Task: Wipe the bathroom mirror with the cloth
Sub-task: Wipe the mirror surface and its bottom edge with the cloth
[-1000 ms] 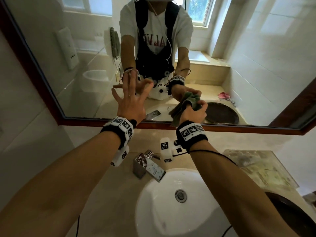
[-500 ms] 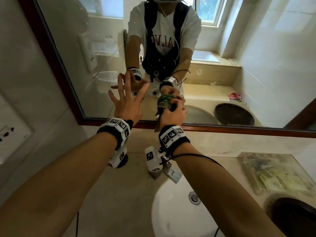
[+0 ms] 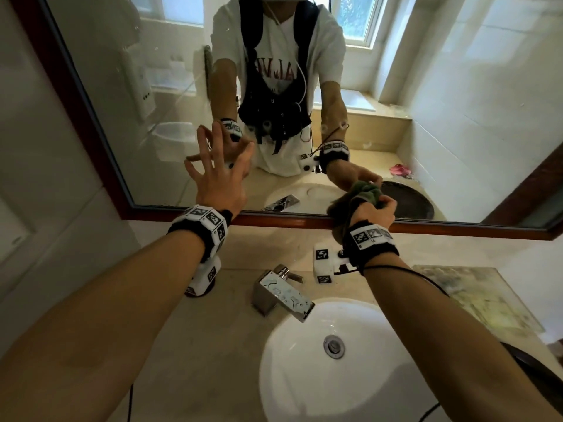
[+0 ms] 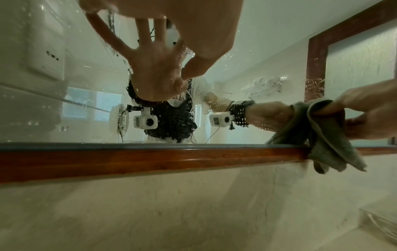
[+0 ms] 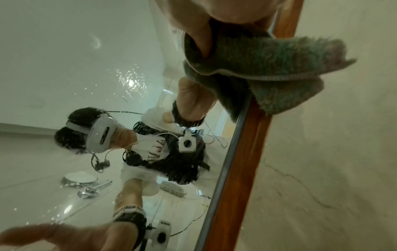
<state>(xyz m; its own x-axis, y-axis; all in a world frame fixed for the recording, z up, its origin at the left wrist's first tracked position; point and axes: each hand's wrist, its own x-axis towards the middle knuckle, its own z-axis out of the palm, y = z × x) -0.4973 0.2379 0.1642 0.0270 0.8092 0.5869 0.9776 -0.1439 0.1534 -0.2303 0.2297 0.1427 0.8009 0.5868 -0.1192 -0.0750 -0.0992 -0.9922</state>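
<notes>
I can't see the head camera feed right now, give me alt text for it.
The right hand grips a bunched grey-green cloth against the bottom edge of the wood-framed wall mirror. The left hand, fingers spread, is at the glass, above a white basin.

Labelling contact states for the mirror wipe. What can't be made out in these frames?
- Left hand: whether its fingertips touch the mirror; head view sees only its back, left wrist view cuts them off at the top edge.
- Cloth: its contact patch on the glass, hidden by the right hand.
- Mirror top edge: outside every view.
- Dark round object: cut by the head view's right edge.
</notes>
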